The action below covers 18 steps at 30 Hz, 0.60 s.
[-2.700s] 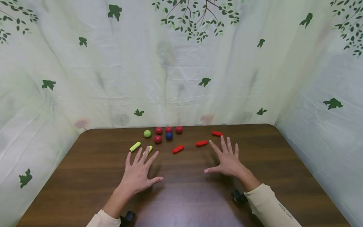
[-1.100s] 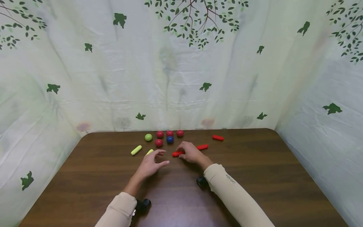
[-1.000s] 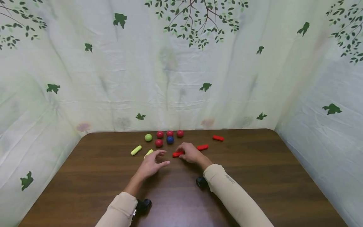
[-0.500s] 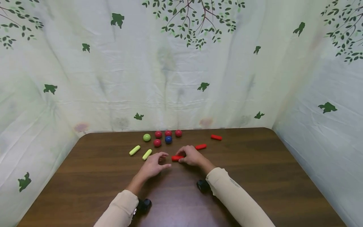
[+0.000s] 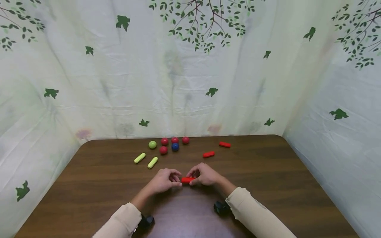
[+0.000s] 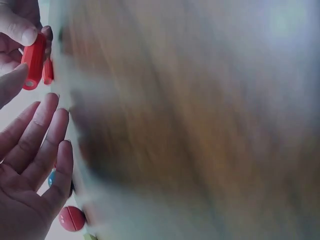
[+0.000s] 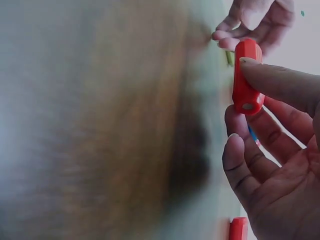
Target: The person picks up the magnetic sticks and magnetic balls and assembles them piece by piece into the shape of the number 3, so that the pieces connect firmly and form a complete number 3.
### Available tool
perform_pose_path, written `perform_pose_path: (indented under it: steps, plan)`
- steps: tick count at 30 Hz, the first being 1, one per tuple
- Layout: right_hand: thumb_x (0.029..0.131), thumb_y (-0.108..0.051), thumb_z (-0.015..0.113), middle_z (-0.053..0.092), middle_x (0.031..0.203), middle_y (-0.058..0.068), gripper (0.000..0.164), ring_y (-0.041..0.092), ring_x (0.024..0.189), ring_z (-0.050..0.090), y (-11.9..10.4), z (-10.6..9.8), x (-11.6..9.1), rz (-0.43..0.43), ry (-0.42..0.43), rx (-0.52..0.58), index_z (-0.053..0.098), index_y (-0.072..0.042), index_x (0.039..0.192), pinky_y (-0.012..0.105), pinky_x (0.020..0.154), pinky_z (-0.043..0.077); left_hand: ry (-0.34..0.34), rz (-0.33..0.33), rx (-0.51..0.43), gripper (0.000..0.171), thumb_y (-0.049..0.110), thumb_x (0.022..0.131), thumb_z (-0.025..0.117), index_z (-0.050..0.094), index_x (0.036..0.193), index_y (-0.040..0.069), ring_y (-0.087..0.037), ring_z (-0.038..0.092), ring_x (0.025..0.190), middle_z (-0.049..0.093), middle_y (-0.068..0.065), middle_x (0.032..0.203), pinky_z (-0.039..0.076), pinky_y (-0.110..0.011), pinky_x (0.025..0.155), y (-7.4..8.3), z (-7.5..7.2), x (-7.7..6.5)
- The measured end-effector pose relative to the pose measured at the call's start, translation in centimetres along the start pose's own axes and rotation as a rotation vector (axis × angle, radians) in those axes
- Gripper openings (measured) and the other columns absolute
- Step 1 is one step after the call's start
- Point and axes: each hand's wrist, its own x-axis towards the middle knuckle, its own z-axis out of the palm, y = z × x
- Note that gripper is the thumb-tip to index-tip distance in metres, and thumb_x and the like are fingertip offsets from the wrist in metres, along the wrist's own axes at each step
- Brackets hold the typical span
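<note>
My right hand [image 5: 206,175] pinches a short red rod [image 5: 187,180] between thumb and fingers above the near middle of the table. In the right wrist view, the thumb [image 7: 280,82] lies along this rod [image 7: 248,77], whose near end has a pale round inset. My left hand [image 5: 164,180] is at the rod's other end, its fingers loosely bent. The left wrist view shows the left fingers [image 6: 42,145] spread, holding nothing, with the left thumb [image 6: 12,85] overlapping the rod's end.
Two more red rods [image 5: 208,154] lie to the back right on the brown table [image 5: 268,185]. Two yellow rods [image 5: 152,162] lie at the back left. Several red balls [image 5: 163,150], a blue ball [image 5: 175,146] and a green ball [image 5: 152,144] sit near the far edge, before a white curtain [image 5: 190,66].
My right hand reached in from the right, took hold of the nearest red rod and drew it toward the body. My left hand, spread earlier, has come close to the rod's left end.
</note>
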Motion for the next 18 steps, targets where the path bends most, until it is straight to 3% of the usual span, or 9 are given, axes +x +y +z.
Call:
perform_pose_path:
  steps: [6, 13, 18]
  plan:
    - [0.076, -0.008, 0.081, 0.066, 0.077, -0.006, 0.017, 0.007, 0.068, 0.055, 0.0, 0.4, -1.7, -0.005, -0.013, 0.067, 0.074, -0.009, 0.092, 0.022, 0.062, 0.045, -0.033, -0.014, -0.054, 0.026, 0.016, 0.079, 0.079, 0.07, 0.098, 0.001, -0.008, 0.059, 0.07, 0.068, 0.002, 0.078, 0.047, -0.023, 0.061, 1.5, 1.1, -0.6]
    - [0.076, -0.007, 0.081, 0.064, 0.074, -0.005, 0.016, 0.009, 0.068, 0.054, 0.1, 0.9, -3.0, 0.023, -0.021, 0.088, 0.074, -0.01, 0.09, 0.023, 0.062, 0.045, -0.007, -0.024, -0.06, 0.021, 0.019, 0.078, 0.081, 0.073, 0.091, 0.005, -0.005, 0.056, 0.063, 0.068, 0.004, 0.074, 0.044, -0.022, 0.056, 2.7, 2.2, -1.6]
    - [0.074, -0.005, 0.082, 0.065, 0.073, -0.005, 0.017, 0.007, 0.066, 0.055, 0.0, 1.3, -3.4, -0.002, -0.015, 0.12, 0.075, -0.008, 0.089, 0.021, 0.06, 0.045, 0.015, -0.022, -0.036, 0.019, 0.017, 0.077, 0.081, 0.073, 0.09, 0.006, -0.004, 0.056, 0.062, 0.068, 0.004, 0.074, 0.043, -0.022, 0.055, 3.2, 2.7, -1.9]
